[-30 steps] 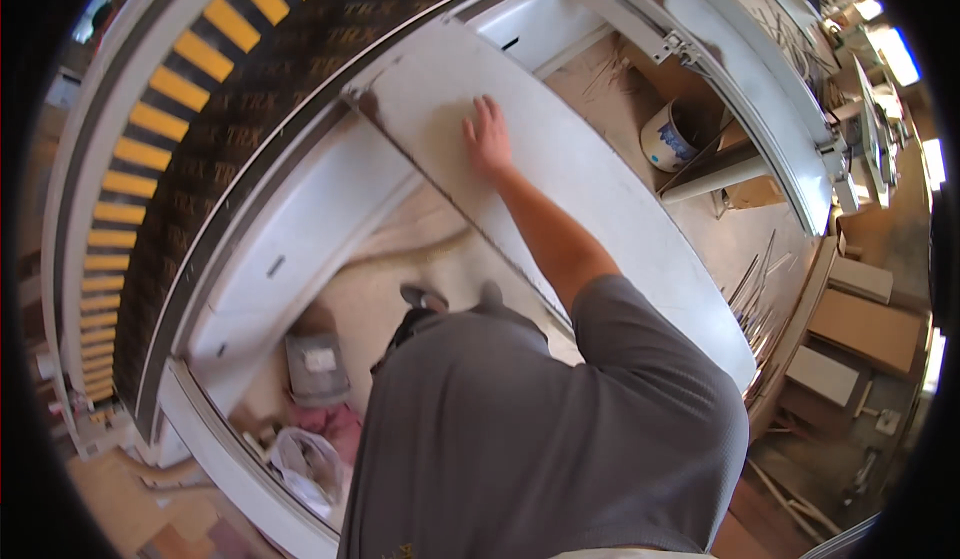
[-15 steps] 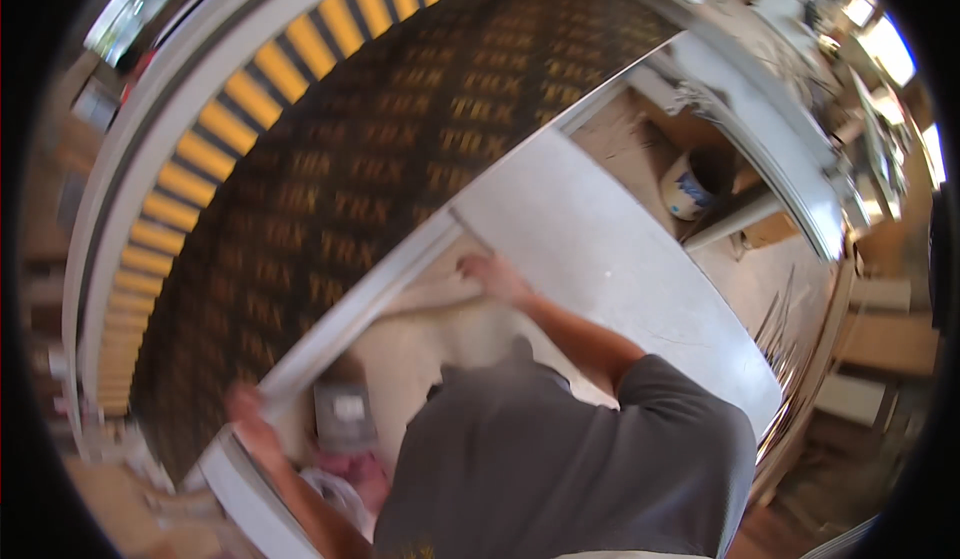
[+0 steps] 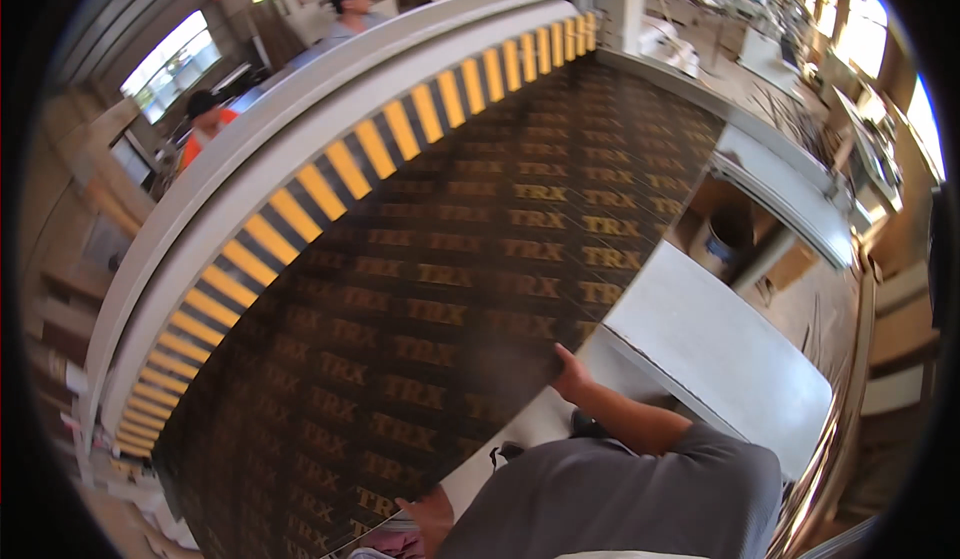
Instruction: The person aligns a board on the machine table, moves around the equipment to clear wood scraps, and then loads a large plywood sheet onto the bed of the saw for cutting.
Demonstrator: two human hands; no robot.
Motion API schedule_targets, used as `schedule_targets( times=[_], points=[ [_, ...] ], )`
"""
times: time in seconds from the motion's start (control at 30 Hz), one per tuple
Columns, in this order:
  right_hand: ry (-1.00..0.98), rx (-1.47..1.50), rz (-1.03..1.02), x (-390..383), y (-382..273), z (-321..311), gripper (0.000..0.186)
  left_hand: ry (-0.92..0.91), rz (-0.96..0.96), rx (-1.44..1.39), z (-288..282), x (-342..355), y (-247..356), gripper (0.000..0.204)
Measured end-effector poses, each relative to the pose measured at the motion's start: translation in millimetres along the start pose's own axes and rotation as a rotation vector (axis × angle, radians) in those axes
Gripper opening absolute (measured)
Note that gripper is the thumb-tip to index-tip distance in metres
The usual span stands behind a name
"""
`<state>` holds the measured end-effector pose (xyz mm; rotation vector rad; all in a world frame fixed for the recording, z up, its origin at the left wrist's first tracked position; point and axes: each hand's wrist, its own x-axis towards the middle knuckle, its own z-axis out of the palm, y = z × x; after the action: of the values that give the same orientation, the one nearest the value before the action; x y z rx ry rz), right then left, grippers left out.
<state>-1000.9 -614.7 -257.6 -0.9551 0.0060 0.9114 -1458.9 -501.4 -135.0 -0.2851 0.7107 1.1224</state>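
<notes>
A large dark brown board [image 3: 420, 309] with rows of gold print lies flat in front of me, one edge running along my body. My right hand [image 3: 573, 377] grips that near edge, thumb at the rim and the other fingers hidden beneath. Farther left along the same edge, my left hand [image 3: 432, 515] also holds the board, its fingers mostly out of sight. The far side of the board meets a long machine beam [image 3: 340, 174] with yellow and black stripes.
Right of the board is a pale table wing [image 3: 730, 339]. Beyond it a bucket [image 3: 722, 237] stands on the floor under a grey side arm [image 3: 790, 199]. Two people, one in orange [image 3: 208, 124] and one in grey [image 3: 352, 14], are behind the beam.
Both hands have come from apart onto the board's near edge. That edge now lies closer to my body, covering the pale rail. My view has tilted up, bringing two people into sight.
</notes>
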Motion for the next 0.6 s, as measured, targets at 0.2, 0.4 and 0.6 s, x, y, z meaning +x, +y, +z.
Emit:
schedule_targets(
  times=[0.2,0.4,0.6],
  points=[
    [0.041,0.125,0.405,-53,1,91,0.047,-0.131,0.040,0.192,-93,-12,63,0.059],
    [-0.179,-0.367,0.053,-14,27,13,0.034,-0.047,0.042,0.183,-95,2,47,0.053],
    [-0.179,-0.407,-0.001,-28,12,6,0.038,0.077,0.143,0.229,-105,-16,26,0.040]
  ],
)
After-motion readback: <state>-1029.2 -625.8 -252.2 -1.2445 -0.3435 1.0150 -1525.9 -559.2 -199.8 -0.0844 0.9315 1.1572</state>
